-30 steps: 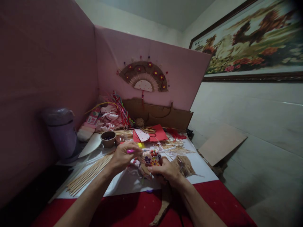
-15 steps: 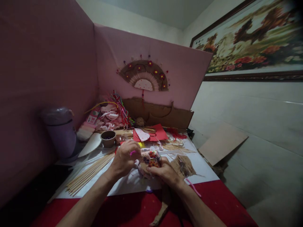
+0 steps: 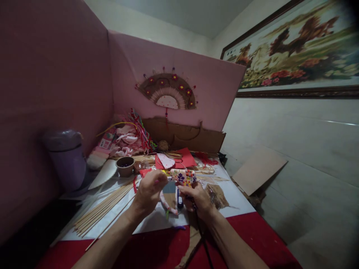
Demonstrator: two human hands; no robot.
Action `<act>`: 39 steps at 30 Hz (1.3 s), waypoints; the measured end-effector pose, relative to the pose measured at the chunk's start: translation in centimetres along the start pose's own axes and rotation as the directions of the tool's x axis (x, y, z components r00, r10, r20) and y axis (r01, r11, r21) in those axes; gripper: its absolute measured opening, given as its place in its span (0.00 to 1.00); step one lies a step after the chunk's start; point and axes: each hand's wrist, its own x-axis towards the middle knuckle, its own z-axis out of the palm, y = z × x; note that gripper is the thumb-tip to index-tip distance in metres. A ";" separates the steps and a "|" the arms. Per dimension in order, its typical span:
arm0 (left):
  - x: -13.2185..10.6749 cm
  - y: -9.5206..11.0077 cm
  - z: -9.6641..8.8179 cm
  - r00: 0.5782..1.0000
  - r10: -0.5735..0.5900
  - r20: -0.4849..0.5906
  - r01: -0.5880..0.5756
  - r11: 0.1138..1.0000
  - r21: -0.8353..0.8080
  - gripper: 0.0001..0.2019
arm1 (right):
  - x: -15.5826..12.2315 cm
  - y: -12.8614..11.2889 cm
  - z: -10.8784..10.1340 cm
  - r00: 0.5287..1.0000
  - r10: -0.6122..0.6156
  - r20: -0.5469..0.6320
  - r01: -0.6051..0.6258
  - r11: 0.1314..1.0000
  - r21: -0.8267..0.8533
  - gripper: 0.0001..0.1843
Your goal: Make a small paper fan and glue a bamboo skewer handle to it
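1. Clock centred on the flower-print piece [image 3: 179, 175]; 12 points away from me. It sits mid-bench [image 3: 246, 207], raised off the surface.
2. Right hand [image 3: 198, 198], 4-5 o'clock: grip clamped on that piece, thumb on the near edge. Looks like an edge hold so the print stays uncovered.
3. Left hand [image 3: 150, 187], 9 o'clock: fingers curled, just off the piece. Can't tell from here whether this grip has anything in it.
4. Under the hands, 7 o'clock: flat panel [image 3: 168, 198], grey and brown faces, pink-and-white edging that looks padded. Probably parked there to be within reach of both hands.
5. Skewers [image 3: 105, 207] fanned out at 8: slim, straight, pale wood. Likely kept left to leave the middle free.
6. Bowl [image 3: 125, 171] at 9-10: round, dull brown, dark contents I can't resolve. Seems set back from my left elbow's path.
7. Red paper [image 3: 189, 158] near 12-1: flat, smooth. Dotted cut-out [image 3: 165, 160] with a rounded end at 10-11.
8. Clear-wrapped brown piece [image 3: 216, 196] at 4: crinkly, glossy film. Torn cardboard strip [image 3: 193, 243] at 6, rough-edged.
9. Fan [image 3: 168, 89] at 12, up on the pink panel: brown arc, red flowers, pale dotted centre.
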 end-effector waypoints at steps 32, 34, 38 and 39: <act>0.9 -0.9 -1.2 0.774 -0.525 0.354 0.547 0.274 -0.791 0.08 | 0.8 1.2 -0.3 0.983 0.024 -0.182 -0.012 0.998 0.066 0.16; 0.9 -1.0 -1.2 0.763 -0.548 0.343 0.554 0.280 -0.784 0.08 | 0.8 1.1 -0.3 0.982 0.022 -0.187 -0.010 0.998 0.066 0.16; 0.9 -1.1 -1.1 0.743 -0.589 0.317 0.559 0.288 -0.777 0.06 | 0.8 1.1 -0.2 0.983 -0.006 -0.183 0.015 0.999 0.049 0.16; 0.9 -1.2 -1.1 0.740 -0.595 0.316 0.561 0.285 -0.777 0.04 | 0.8 1.1 -0.1 0.983 -0.008 -0.182 0.017 0.999 0.047 0.16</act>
